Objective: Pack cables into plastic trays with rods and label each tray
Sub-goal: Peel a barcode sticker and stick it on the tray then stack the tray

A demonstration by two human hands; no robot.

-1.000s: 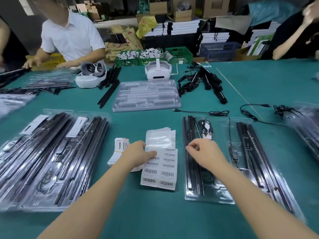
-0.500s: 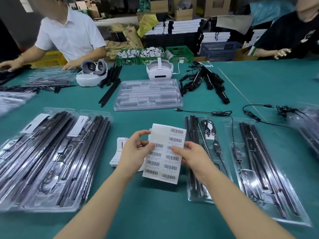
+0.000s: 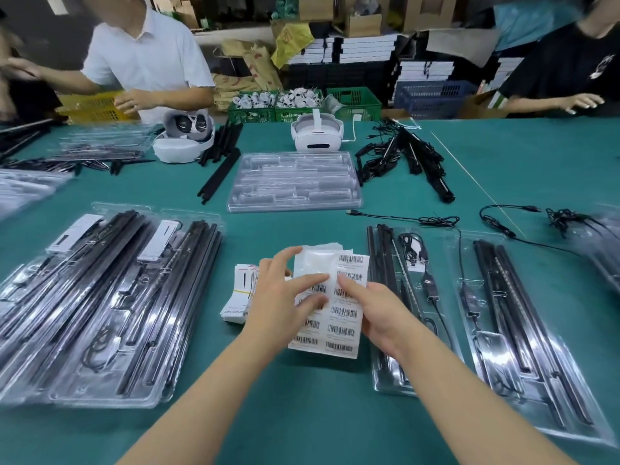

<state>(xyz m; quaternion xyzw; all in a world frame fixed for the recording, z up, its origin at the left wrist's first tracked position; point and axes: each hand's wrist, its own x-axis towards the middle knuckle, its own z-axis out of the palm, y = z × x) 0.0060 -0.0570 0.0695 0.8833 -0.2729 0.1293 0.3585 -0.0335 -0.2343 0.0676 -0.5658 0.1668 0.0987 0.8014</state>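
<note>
A white sheet of barcode labels [image 3: 345,317] lies on the green table in front of me, over a stack of blank backing sheets [image 3: 317,260]. My left hand [image 3: 285,303] rests on the sheet's left half with its fingers stretched flat. My right hand [image 3: 375,310] holds the sheet's right edge, one fingertip on a label near the top. Just right of the sheet stands a clear tray [image 3: 389,380] with black rods and a cable. A second filled tray [image 3: 523,347] lies further right. Two filled trays [image 3: 100,313] with white cards lie on the left.
A banded stack of small cards [image 3: 240,297] sits left of the sheet. Empty clear trays [image 3: 295,179] are stacked at mid-table, with loose black rods [image 3: 419,162], loose cables [image 3: 436,219] and two white headsets [image 3: 317,132] beyond. People work along the far side.
The label sheet, held up in both hands half a second ago, is now down on the backing stack. My left fingers have flattened onto it.
</note>
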